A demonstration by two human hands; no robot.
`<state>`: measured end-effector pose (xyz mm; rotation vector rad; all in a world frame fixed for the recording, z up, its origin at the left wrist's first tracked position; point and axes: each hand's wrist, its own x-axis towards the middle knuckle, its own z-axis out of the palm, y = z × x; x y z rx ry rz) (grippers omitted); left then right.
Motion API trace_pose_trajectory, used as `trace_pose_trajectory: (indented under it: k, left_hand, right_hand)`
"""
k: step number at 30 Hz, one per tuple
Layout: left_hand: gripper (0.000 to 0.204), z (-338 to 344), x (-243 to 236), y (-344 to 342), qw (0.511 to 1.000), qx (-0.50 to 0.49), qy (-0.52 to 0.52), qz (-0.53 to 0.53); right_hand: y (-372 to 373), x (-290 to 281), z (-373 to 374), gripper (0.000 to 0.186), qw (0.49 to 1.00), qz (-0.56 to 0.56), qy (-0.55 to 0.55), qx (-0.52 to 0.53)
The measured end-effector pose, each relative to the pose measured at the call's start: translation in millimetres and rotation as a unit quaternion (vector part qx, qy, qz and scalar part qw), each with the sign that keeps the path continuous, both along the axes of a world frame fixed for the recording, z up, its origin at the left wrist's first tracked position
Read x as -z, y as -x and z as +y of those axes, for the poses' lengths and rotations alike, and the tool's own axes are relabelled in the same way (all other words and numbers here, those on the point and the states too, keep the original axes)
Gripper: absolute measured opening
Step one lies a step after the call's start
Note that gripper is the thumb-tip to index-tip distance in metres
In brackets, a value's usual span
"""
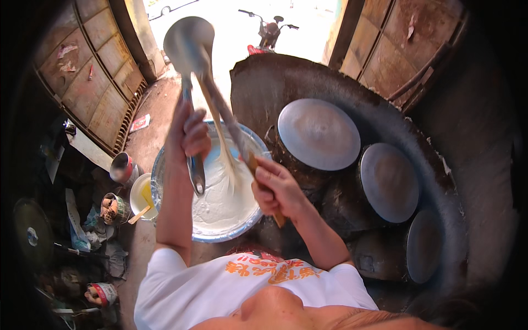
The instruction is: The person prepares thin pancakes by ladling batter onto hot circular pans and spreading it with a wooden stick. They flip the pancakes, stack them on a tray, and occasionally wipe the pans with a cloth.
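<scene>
My left hand (192,135) is closed round the handle of a large metal ladle (184,41), raised above the basin. My right hand (278,187) grips the wooden handle of a long, narrow spatula (228,121). Its blade slants up toward the ladle's bowl and is partly blurred; whether they touch I cannot tell. From up there a thick strand of pale batter (223,146) hangs down into the basin. White batter (217,212) fills the wide basin (209,239), which has a blue-and-white rim.
On my right, three round griddles (319,135) sit along a dark curved stove (253,82). Left of the basin stand a bowl (137,190) with yellow liquid and a wooden-handled tool, plus two cans (122,168). Clutter lies farther left. A parked motorbike (269,30) stands outside the doorway.
</scene>
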<state>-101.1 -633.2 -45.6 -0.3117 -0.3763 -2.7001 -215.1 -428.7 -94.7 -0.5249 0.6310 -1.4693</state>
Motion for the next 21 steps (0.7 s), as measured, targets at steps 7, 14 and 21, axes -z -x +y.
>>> trace_pose_trajectory:
  k: [7,14,21]
  left_hand:
    - [0.035,-30.1,-108.7,5.0,0.977,0.121,0.083,0.153]
    - [0.042,-36.7,75.8,-27.5,0.906,0.209,-0.346,-0.124]
    - [0.029,1.0,99.7,-10.6,0.954,0.238,-0.138,-0.117]
  right_hand:
    - [11.3,-69.2,-24.4,0.042,0.973,0.150,0.141,0.105]
    - [-24.0,86.6,18.5,0.041,0.981,0.062,-0.159,0.093]
    - [-34.6,92.2,79.3,0.039,0.974,0.028,-0.065,0.217]
